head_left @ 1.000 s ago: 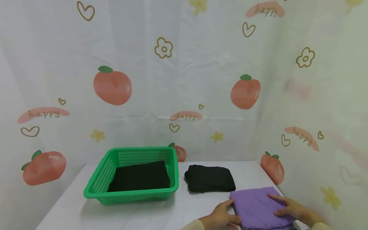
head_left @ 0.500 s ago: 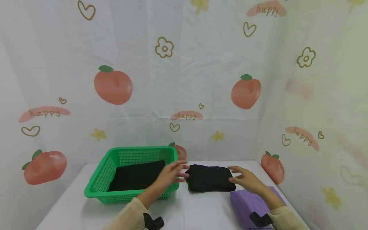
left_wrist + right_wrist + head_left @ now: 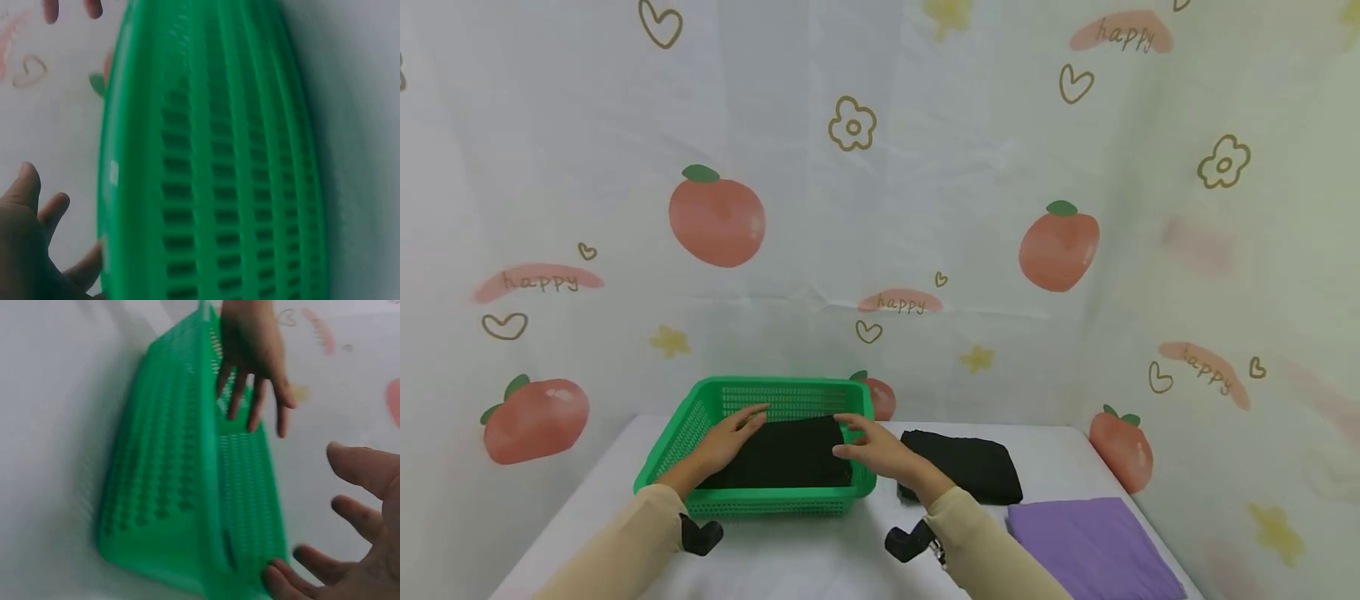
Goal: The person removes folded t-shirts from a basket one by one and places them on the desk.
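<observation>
A green plastic basket (image 3: 767, 494) with slotted walls stands left of centre on the table, with a folded black cloth (image 3: 790, 462) lying inside. My left hand (image 3: 724, 443) is over the basket's left part, fingers spread and empty. Over the right wall hovers my right hand (image 3: 876, 450), its thumb and fingers apart. From the right wrist, both the left hand (image 3: 253, 350) and the right hand (image 3: 362, 544) appear at the basket's open top with nothing in them. The left wrist view shows the basket's outer wall (image 3: 212, 162) up close, beside the left hand (image 3: 28, 244).
To the right of the basket lies another folded black cloth (image 3: 973, 467), partly hidden by the right forearm. A folded purple cloth (image 3: 1097, 546) sits at the table's right front. A printed white curtain (image 3: 925, 167) hangs behind and along the sides.
Both hands have left the purple cloth and travelled left, passing by the black cloth on the table, to over the basket. The cloths and basket keep their places; the head view has shifted slightly.
</observation>
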`<state>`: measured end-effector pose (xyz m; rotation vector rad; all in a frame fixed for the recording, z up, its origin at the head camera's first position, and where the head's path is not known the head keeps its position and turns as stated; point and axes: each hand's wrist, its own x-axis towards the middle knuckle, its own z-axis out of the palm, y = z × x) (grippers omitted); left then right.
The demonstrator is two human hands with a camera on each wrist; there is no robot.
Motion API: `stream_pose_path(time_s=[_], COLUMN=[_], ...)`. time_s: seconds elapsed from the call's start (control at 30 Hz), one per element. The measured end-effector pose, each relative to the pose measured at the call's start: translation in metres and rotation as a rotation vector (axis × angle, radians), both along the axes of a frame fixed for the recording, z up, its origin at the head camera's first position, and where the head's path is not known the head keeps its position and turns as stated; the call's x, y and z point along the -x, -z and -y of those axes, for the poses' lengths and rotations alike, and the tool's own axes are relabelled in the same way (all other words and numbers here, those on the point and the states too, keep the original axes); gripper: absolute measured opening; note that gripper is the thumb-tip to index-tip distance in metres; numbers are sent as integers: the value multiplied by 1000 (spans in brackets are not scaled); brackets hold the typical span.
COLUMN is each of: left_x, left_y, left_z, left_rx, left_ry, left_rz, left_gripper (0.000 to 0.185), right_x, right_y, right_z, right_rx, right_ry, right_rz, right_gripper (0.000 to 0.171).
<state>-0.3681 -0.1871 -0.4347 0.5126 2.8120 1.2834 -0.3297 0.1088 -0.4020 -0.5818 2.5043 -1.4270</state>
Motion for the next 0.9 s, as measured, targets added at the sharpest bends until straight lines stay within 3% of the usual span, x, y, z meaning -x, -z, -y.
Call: stream_pose_path(time_s=[0.17,0.3,0.53,0.67,0.9], left_x=[6,6,12,13,20], left_y=[9,14,18,23,29], left_z=[13,19,31,32,28], left_rx=[112,140,135,94,74], left_ry=[-77,-121,-94,-68,-72], left_rz=[7,96,195,247,258], left_gripper=[65,72,93,98,100], right_x=[17,27,37,39,46], right_y=[21,36,48,57,65], right_z=[26,42,60,66,67], right_rx=[66,117,167,141,75], right_ry=[39,106,202,242,308], right_rz=[39,77,131,128,134], right_gripper=[62,67,65,64,66])
